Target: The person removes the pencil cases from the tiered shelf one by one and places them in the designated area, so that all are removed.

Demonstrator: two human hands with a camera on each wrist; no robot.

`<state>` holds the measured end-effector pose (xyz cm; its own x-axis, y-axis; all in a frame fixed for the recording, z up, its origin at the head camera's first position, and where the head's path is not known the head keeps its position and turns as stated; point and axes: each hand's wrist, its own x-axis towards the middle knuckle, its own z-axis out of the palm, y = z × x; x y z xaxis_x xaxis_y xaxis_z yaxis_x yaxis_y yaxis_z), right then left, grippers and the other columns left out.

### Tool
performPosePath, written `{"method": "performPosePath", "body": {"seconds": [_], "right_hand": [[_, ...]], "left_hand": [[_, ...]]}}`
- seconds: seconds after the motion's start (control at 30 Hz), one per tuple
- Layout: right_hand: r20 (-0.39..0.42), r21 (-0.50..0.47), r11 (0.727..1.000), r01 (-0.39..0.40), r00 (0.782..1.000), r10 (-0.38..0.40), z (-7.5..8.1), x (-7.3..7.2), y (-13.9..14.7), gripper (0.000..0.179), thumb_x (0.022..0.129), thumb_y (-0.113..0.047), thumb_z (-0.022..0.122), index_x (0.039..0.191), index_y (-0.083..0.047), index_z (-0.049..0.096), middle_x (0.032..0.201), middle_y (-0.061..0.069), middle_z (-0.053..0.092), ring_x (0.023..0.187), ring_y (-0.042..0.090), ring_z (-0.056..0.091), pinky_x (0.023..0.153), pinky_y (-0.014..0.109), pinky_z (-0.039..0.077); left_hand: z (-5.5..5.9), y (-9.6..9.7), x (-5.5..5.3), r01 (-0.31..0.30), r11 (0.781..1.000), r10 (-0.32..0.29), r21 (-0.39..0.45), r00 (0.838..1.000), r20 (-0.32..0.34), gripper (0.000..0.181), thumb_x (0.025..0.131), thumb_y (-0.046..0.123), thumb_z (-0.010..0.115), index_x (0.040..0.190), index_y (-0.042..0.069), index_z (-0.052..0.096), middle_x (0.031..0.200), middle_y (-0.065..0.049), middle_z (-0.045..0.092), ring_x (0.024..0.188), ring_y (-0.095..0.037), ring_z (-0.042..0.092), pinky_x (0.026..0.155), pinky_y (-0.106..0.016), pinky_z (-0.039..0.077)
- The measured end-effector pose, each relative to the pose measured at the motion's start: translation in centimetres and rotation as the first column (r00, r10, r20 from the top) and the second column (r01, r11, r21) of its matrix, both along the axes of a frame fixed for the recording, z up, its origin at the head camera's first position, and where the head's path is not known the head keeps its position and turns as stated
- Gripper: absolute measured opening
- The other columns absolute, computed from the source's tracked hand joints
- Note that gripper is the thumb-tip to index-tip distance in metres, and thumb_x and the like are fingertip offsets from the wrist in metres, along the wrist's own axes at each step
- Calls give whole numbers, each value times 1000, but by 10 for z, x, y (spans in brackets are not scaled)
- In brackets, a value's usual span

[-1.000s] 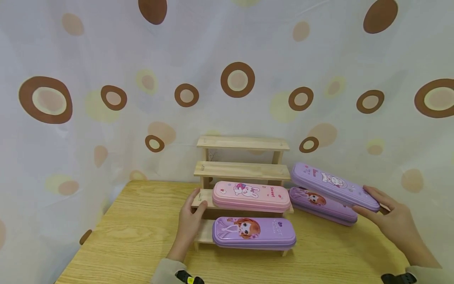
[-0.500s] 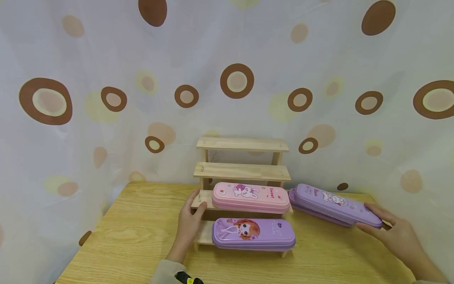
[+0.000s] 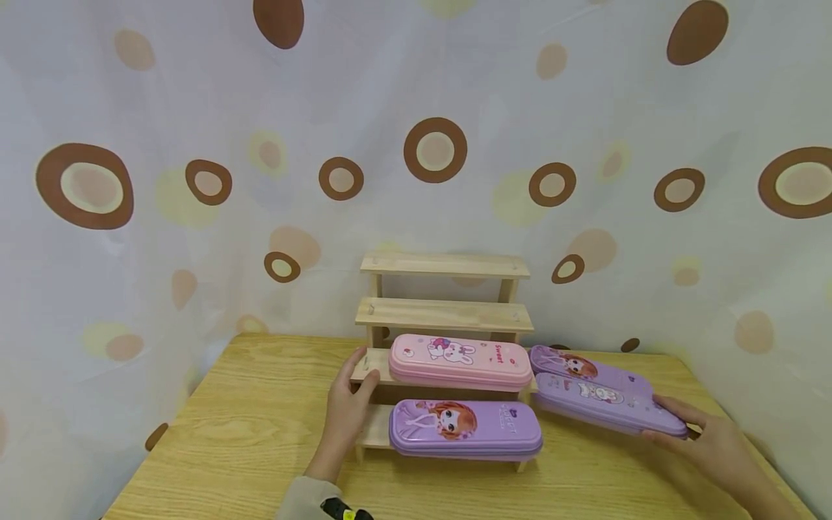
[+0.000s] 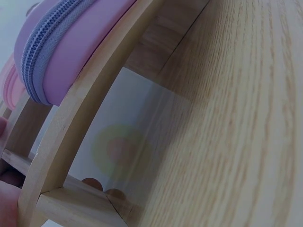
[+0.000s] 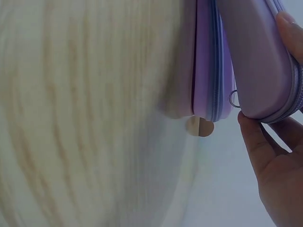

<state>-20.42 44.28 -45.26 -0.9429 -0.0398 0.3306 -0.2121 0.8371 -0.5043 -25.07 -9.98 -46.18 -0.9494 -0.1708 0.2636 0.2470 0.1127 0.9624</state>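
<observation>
Clamps lilac rabbit pencil case (image 3: 614, 404) in R hand (image 3: 708, 444) grip, R of tiered rack (image 3: 445, 313); clamps rack w/ L hand (image 3: 347, 404). Prob. half done: has pink case (image 3: 463, 361), lower purple case (image 3: 466, 430) racked, 2 off.

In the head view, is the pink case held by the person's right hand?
No, the right hand holds a light purple rabbit case, while the pink case lies on the wooden stand.
</observation>
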Motion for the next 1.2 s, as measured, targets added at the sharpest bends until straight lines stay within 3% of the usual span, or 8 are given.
{"method": "performPosePath", "body": {"seconds": [0.13,0.23,0.33,0.5,0.67,0.8,1.03,1.2], "right_hand": [[4,-2,1000,0,1000,0,-6,0,-2,70,79,-31,84,136,-1,57,133,33,52,124,21,51,88,-1,25],[25,2,1000,-7,1000,7,-9,-1,-4,72,81,-32,83,139,2,54,136,37,46,121,61,40,110,15,15],[37,23,999,-32,999,31,-11,-2,-4,73,82,-33,81,139,2,53,136,38,46,121,62,40,113,22,11],[51,108,989,-98,994,93,-12,-4,-3,72,79,-34,83,135,4,57,131,33,54,118,57,47,89,-1,27],[122,143,981,-132,986,114,-11,-5,-4,69,80,-31,83,130,8,58,127,36,55,113,54,53,81,36,57],[157,119,985,-127,982,108,-7,-4,-7,63,82,-28,81,129,8,59,127,37,55,112,49,55,78,36,58],[99,-74,992,-102,989,109,5,1,-15,56,92,-24,72,136,5,55,136,30,51,110,-23,33,80,3,43],[64,-160,982,-99,992,110,17,1,-28,51,97,-25,65,140,0,53,140,21,49,108,-27,32,81,2,43]], "left_hand": [[5,1,3,6,1000,-6,1,1000,-3,52,98,17,62,147,8,46,153,-13,39,140,-32,34,114,-48,28],[3,0,2,9,1000,-9,-2,1000,-6,52,98,18,62,147,9,46,153,-12,39,141,-31,34,115,-48,28],[-2,-1,-1,6,1000,-6,-10,1000,-9,52,98,20,62,147,10,46,154,-10,39,142,-30,33,115,-47,27],[-2,-1,-1,6,1000,-6,-16,1000,-12,52,98,21,62,147,9,46,153,-10,40,142,-30,31,116,-47,26],[-3,-1,-2,7,1000,-7,-13,1000,-20,52,98,21,62,147,8,46,153,-10,40,142,-29,31,116,-47,26],[-4,-1,-2,5,1000,-5,-14,1000,-24,52,98,19,62,146,8,47,153,-10,41,142,-29,32,116,-46,26],[-3,0,-2,2,1000,-2,-21,1000,-25,52,98,20,62,146,9,47,153,-10,41,142,-30,32,116,-47,26],[-5,-1,-3,4,1000,-5,-13,1000,-28,52,98,20,63,146,10,47,152,-10,41,142,-29,33,116,-47,26]]}}
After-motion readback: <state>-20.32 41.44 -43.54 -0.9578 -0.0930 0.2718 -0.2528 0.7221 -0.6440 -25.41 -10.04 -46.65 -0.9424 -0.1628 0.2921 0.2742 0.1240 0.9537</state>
